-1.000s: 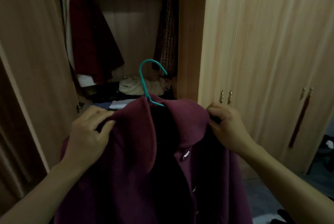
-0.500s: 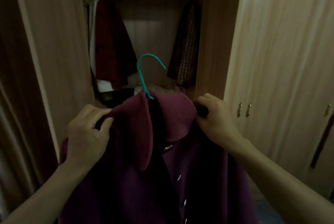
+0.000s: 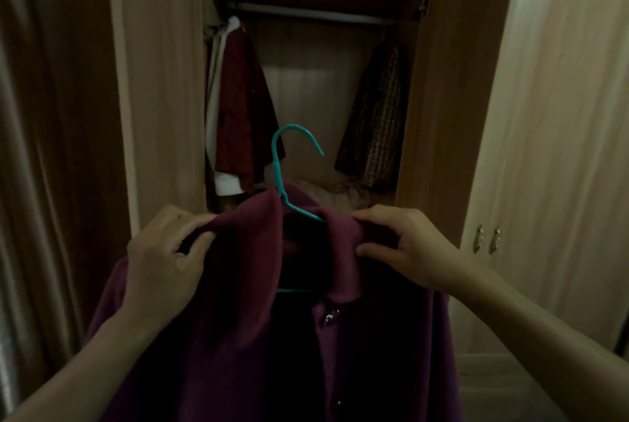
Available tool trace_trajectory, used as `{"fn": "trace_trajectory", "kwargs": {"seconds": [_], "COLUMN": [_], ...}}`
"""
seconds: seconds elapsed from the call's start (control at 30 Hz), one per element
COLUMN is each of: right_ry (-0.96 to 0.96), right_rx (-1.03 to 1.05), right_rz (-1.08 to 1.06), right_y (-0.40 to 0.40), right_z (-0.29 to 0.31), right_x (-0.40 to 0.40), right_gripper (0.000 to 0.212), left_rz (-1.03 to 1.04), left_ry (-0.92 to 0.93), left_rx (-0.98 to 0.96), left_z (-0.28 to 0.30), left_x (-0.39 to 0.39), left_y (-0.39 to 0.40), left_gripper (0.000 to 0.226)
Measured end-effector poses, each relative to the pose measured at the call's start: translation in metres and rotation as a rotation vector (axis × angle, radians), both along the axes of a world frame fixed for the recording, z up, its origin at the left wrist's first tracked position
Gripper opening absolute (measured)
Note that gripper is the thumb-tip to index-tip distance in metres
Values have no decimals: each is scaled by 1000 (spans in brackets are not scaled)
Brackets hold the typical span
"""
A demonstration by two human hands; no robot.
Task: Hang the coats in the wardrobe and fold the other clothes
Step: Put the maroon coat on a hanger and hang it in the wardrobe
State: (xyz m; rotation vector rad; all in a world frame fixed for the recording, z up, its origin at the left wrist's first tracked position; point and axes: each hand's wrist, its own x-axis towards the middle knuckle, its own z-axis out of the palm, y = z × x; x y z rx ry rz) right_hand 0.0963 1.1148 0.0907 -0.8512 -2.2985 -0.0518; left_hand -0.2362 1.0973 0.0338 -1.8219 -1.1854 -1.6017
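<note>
Coat (image 3: 238, 319): purple, already on the teal hanger (image 3: 279, 170), well below the rail (image 3: 306, 15)
Hands: left hand (image 3: 163, 258) and right hand (image 3: 405, 248) pinching its shoulders
Left: hooking it up there, then folding, I guess

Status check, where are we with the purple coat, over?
Left hand and right hand each grip a shoulder of the purple coat. Coat on teal hanger, not yet on rail. Middle of rail free between hanging clothes.
</note>
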Motion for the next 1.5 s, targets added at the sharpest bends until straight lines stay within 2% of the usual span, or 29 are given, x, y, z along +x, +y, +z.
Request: {"fn": "trace_trajectory", "kwargs": {"seconds": [0.1,0.3,0.4,0.5,0.6,0.67,0.83,0.9,1.0,1.1,1.23,1.33,1.4,1.47,1.5], "right_ry": [52,196,253,300,316,336,402,422,427,411,388,398,422,429,429], "right_rx": [-24,154,212,231,233,227,233,232,229,246,268,298,289,280,276], "right_rz": [-52,-190,-222,-233,-234,-231,-211,-203,-197,-175,-107,-41,-23,-29,-34], "right_y": [9,28,34,42,51,56,73,81,96,110,131,149,164,180,189], "right_z": [-23,-43,-44,-45,-47,-50,-55,-56,-59,-61,-61,-59,-58,-58,-58], "right_x": [-22,-55,-58,-53,-48,-44,-19,-5,19,41,61,69,71,69,67], "right_gripper": [32,25,25,25,25,23,24,25,27,27,27,23,27,30,30], "left_rz": [-59,-151,-117,-7,-16,37,180,145,-18,-90,-248,-386,-379,-302,-302], "left_ry": [23,6,9,6,22,49,35,55,69,21,-260,-434,-451,-374,-342], "left_rx": [-43,-243,-316,-293,-311,-377,-367,-383,-457,-682,-943,-1120,-1157,-1133,-1090], "left_z": [-10,-17,-15,-10,-3,-2,7,13,31,58,82,81,74,65,60], "left_x": [-19,-45,-42,-20,21,47,75,75,73,72,67,51,42,37,36], "left_y": [7,31,38,30,21,32,72,85,100,116,140,158,172,187,192], "left_gripper": [20,22,18,45,72,80,46,28,4,15,8,13,13,21,18]}}
